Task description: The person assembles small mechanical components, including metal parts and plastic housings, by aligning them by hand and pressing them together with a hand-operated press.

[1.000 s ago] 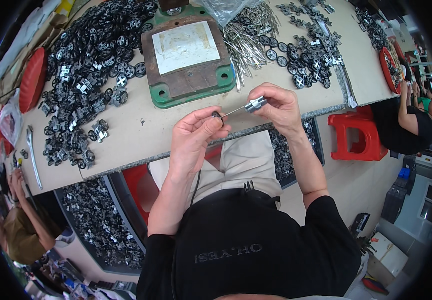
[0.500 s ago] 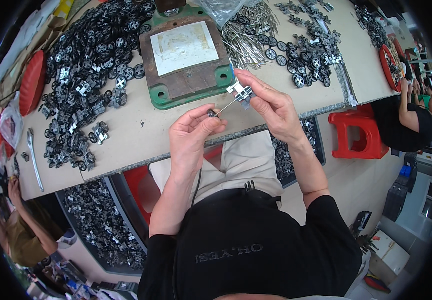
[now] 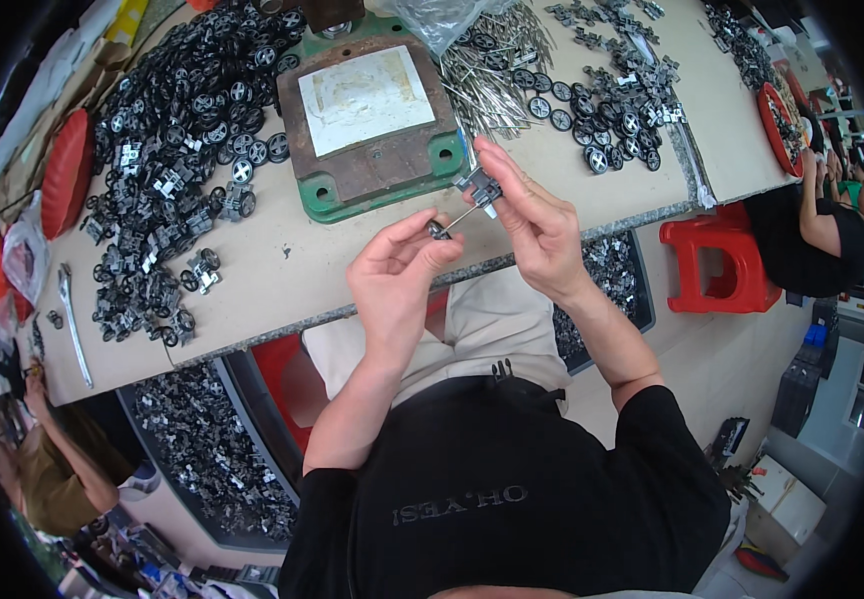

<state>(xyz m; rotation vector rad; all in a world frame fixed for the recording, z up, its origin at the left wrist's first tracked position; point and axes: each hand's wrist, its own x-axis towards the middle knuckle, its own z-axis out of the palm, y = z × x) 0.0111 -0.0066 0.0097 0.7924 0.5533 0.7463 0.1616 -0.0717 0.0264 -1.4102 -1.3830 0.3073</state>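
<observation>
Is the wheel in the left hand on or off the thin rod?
On, it appears: the rod runs from the wheel in the left hand toward the grey bracket in the right hand.

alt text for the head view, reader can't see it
A left hand holds a small round black wheel, a thin metal rod running from it to a blocky grey part in the right hand. Beyond, a green-and-brown metal base stands on a beige table beside heaped black wheels.
</observation>
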